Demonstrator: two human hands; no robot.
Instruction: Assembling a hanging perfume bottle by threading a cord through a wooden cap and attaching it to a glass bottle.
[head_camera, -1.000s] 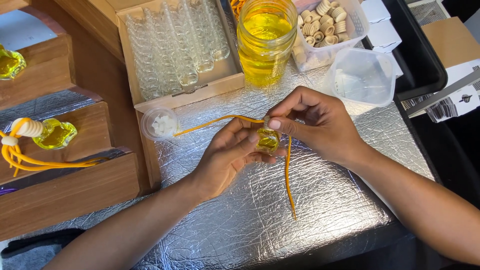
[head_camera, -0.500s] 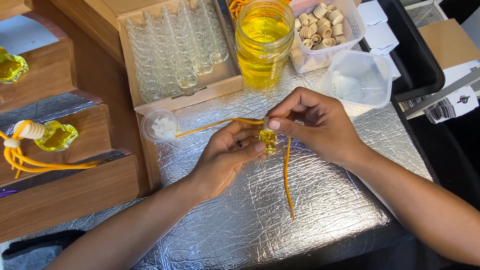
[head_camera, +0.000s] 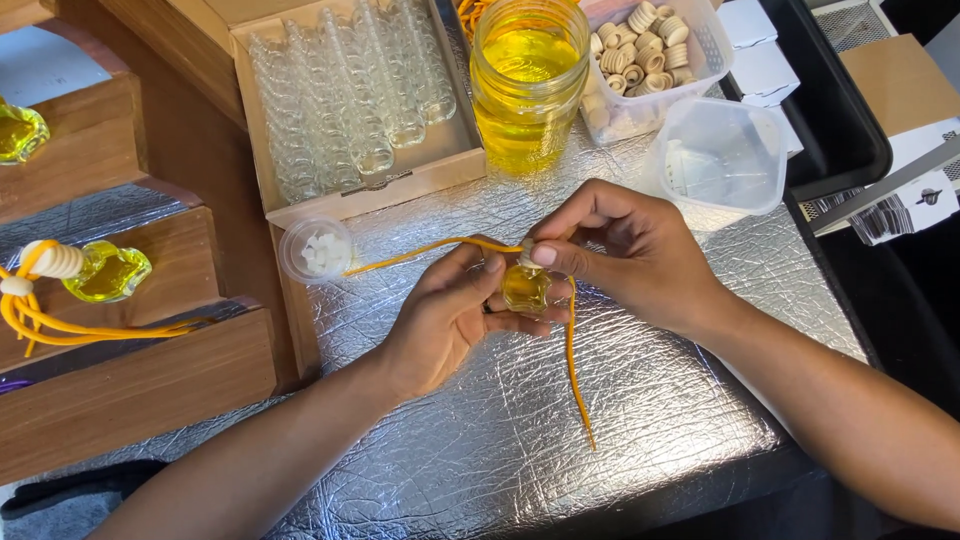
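My left hand (head_camera: 445, 320) grips a small glass bottle (head_camera: 524, 288) filled with yellow liquid, holding it above the silver foil mat (head_camera: 480, 440). My right hand (head_camera: 630, 250) pinches the bottle's neck from above with thumb and forefinger. A yellow-orange cord (head_camera: 572, 370) runs through both hands: one end trails left toward a small round cup of white plugs (head_camera: 316, 250), the other hangs down toward the near edge.
A cardboard tray of empty glass bottles (head_camera: 350, 100), a big jar of yellow liquid (head_camera: 527, 80), a tub of wooden caps (head_camera: 650, 55) and an empty clear tub (head_camera: 722, 160) stand behind. Wooden steps (head_camera: 130, 370) at left hold finished corded bottles (head_camera: 100, 272).
Both hands stay together over the mat; the fingers of my right hand have shifted slightly on the bottle's neck. The cord's hanging end has barely swung.
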